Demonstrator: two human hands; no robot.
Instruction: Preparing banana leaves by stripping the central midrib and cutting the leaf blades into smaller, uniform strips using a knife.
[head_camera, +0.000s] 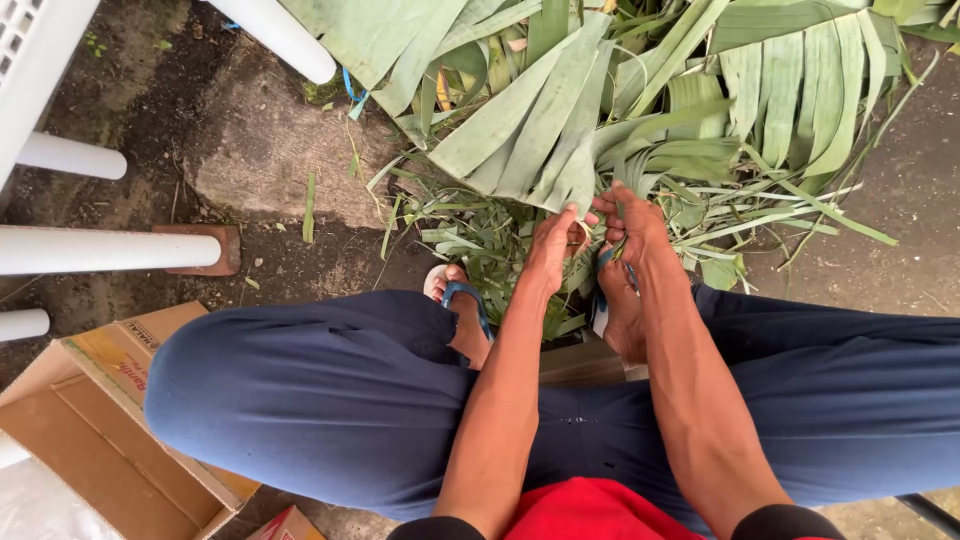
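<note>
Fingers of the left hand (553, 243) and right hand (628, 222) are pinched shut on a leaf strip (560, 150); tearing is underway, a steady downward pull judged next.

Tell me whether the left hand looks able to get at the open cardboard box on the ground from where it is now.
Probably not directly. The left hand is at the strips of the banana leaves in front, and the raised left knee lies between it and the cardboard box. It would have to pull back and swing round the leg.
</note>
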